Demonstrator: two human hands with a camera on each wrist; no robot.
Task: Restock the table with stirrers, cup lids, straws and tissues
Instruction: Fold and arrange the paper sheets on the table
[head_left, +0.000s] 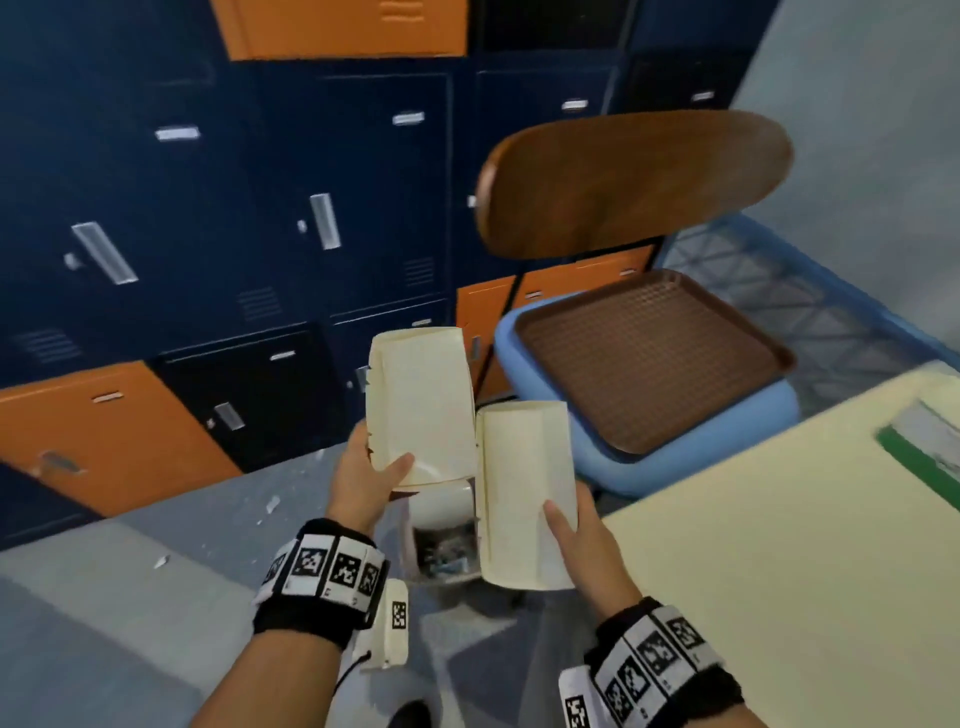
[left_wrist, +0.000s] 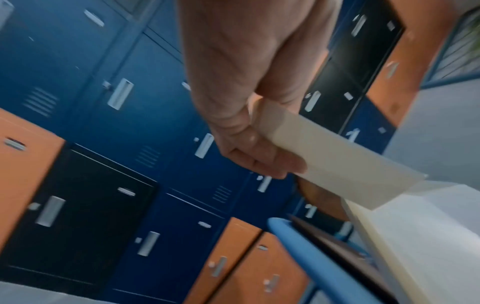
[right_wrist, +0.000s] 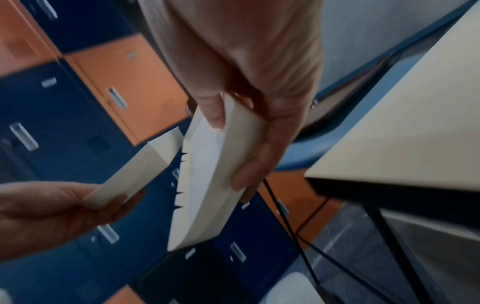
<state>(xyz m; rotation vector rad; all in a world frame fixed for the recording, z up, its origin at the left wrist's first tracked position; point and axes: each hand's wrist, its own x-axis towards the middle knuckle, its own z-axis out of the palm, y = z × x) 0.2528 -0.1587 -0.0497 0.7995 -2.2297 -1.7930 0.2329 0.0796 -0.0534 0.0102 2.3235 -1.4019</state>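
Note:
My left hand grips the lower end of a cream paper pack half, thumb on its front. My right hand grips a second cream pack half beside it. Both halves are upright and held apart above the floor. In the right wrist view the right hand pinches its half, which has a jagged torn edge and a white stack of tissues inside. The left hand holds the thinner half. In the left wrist view the left hand clasps a cream sheet.
A white bin with rubbish stands on the floor under the hands. The cream table is at the right, with a green-edged item. A chair with a blue seat carries a brown tray. Blue and orange lockers stand ahead.

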